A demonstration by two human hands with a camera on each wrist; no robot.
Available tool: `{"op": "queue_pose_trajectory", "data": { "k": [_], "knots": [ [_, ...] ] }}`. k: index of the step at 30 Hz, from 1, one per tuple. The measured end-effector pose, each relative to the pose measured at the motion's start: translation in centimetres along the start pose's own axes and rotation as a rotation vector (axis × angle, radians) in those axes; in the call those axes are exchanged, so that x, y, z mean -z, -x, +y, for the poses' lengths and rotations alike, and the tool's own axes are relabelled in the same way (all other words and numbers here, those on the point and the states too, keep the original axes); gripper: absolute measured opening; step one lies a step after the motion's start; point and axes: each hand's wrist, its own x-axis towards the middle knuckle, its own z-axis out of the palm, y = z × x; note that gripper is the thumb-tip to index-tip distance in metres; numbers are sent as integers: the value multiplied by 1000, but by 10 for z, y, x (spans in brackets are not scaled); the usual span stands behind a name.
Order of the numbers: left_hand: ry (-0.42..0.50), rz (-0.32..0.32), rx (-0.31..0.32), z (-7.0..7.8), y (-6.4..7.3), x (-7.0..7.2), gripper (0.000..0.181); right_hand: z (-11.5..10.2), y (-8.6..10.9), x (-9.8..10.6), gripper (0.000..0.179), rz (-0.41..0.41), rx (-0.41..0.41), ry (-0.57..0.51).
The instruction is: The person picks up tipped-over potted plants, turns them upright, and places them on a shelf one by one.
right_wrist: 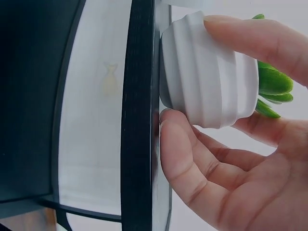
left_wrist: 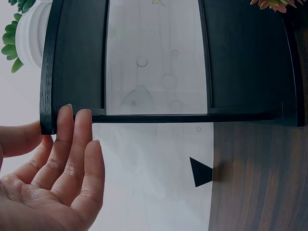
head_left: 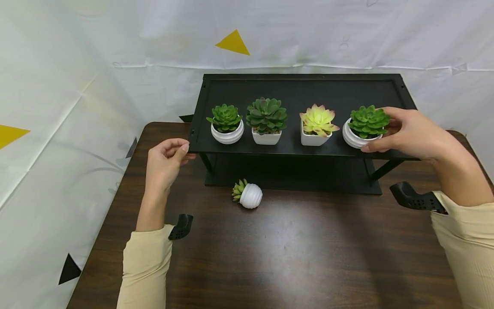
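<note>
At the right end of a black two-tier shelf (head_left: 301, 90), my right hand (head_left: 418, 135) grips a round white pot with a green succulent (head_left: 364, 126). Thumb and fingers are around the ribbed white pot (right_wrist: 207, 72) in the right wrist view, its base at the shelf's top board. My left hand (head_left: 164, 165) pinches the top board's left front corner. In the left wrist view its thumb and fingers (left_wrist: 65, 130) lie on either side of the board. Left to right, the top also bears a green succulent (head_left: 226, 126), a darker one (head_left: 267, 120) and a yellow-green one (head_left: 317, 124).
A small potted succulent (head_left: 251, 196) lies on its side on the dark wooden table (head_left: 285, 253), in front of the shelf's lower board (head_left: 293, 171). White sheeting (head_left: 173, 38) with yellow and black triangles hangs behind and at the left.
</note>
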Motion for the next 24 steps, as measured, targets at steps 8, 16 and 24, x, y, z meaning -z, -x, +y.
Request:
{"op": "queue_pose_trajectory", "data": {
  "k": [8, 16, 24],
  "knots": [
    [-5, -1, -3, -1, 0, 0, 19, 1, 0, 0, 72, -13, -7, -2],
    [-4, 1, -4, -1, 0, 0, 19, 2, 1, 0, 70, -17, 0, 14],
    [-8, 1, -11, -1, 0, 0, 19, 6, 3, 0, 67, -13, 3, 22]
  ]
}}
